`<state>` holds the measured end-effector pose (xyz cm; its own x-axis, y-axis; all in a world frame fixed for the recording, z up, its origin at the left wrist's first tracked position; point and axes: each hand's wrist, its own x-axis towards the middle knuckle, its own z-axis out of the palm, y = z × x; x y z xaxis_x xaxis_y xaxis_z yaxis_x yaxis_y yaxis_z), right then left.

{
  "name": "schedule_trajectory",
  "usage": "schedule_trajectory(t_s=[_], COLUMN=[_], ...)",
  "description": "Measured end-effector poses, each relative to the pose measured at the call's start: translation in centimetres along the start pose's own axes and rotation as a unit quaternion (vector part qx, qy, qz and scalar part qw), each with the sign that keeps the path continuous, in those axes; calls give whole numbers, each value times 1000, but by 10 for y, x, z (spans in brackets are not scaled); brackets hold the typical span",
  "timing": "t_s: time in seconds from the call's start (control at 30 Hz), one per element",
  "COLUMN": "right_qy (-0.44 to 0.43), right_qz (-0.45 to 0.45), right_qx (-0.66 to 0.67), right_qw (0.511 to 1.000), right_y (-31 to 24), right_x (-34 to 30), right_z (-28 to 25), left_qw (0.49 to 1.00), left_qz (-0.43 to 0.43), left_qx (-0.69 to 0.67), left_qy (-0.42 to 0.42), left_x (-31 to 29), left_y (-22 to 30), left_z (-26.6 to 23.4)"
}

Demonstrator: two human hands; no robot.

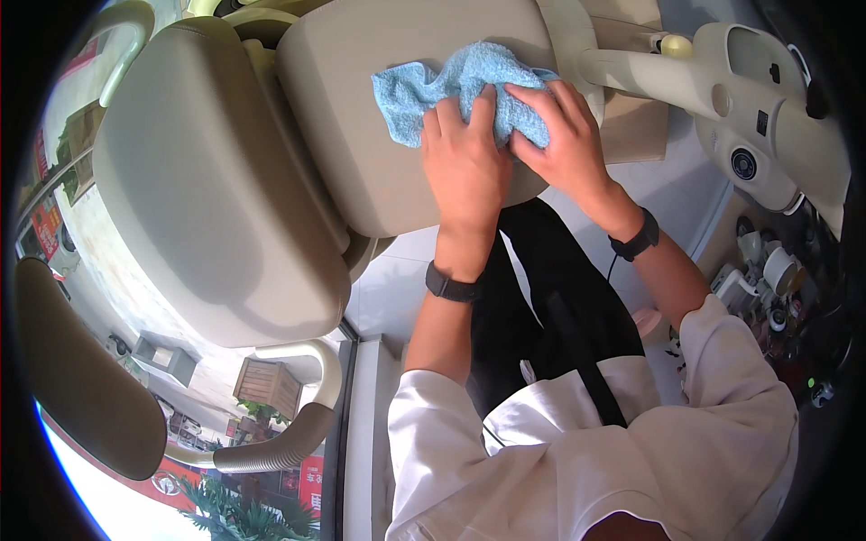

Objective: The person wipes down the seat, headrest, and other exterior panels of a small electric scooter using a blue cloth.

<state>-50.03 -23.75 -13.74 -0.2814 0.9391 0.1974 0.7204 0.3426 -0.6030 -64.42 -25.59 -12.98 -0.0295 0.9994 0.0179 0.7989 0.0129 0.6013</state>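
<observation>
My left hand (465, 167) has its fingers bent down over the blue cloth (474, 68), though I can't tell whether they pinch it; my right hand (568, 149) is closed on a bunched fold, cloth between thumb and fingers. It's a looped, towel-like weave, soft and crumpled, lying on the beige seat cushion (388, 180) toward its far edge. Its long axis runs left to right, a loose flap pointing left, the thickest folds by my right hand.

Outward now: the cushion is smooth, leather-like, rounded at its corners. To the left sits the bulging backrest (207, 207), glossy in the light, with a pale tubular armrest (329, 370) below, its sleeve ribbed. Over on the right, a hard cream-coloured housing (722, 81) carries a round dark disc (743, 163).

Containers, then: I've got a slatted wooden planter (268, 386) with green leaves at its edge, and near it a grey box (165, 359), contents too small to read.
</observation>
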Motion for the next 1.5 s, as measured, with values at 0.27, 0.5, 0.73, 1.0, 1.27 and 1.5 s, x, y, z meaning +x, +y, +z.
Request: schedule_trajectory(t_s=[0.27, 0.5, 0.73, 1.0, 1.27, 1.5], right_qy=[-113, -89, -114, -212, -103, -123], right_qz=[8, -78, -23, 39, -229, -211], right_qx=[52, 72, 73, 167, 199, 71], right_qw=[992, 990, 991, 962, 947, 967], right_y=[-56, -59, -53, -88, -215, -224], right_x=[-81, -23, -37, -44, 93, 126], right_z=[6, 42, 12, -3, 74, 141], left_qw=[996, 991, 986, 981, 887, 898], left_qz=[-28, -123, -163, -186, -224, -337], left_qx=[16, 31, 3, -45, 102, 92], left_qy=[-87, 35, 28, 30, 390, 269], left_x=[-105, -85, -86, -111, -49, -7], left_y=[-26, -43, -5, -3, -81, -135], left_z=[-37, -33, -26, -82, -164, -158])
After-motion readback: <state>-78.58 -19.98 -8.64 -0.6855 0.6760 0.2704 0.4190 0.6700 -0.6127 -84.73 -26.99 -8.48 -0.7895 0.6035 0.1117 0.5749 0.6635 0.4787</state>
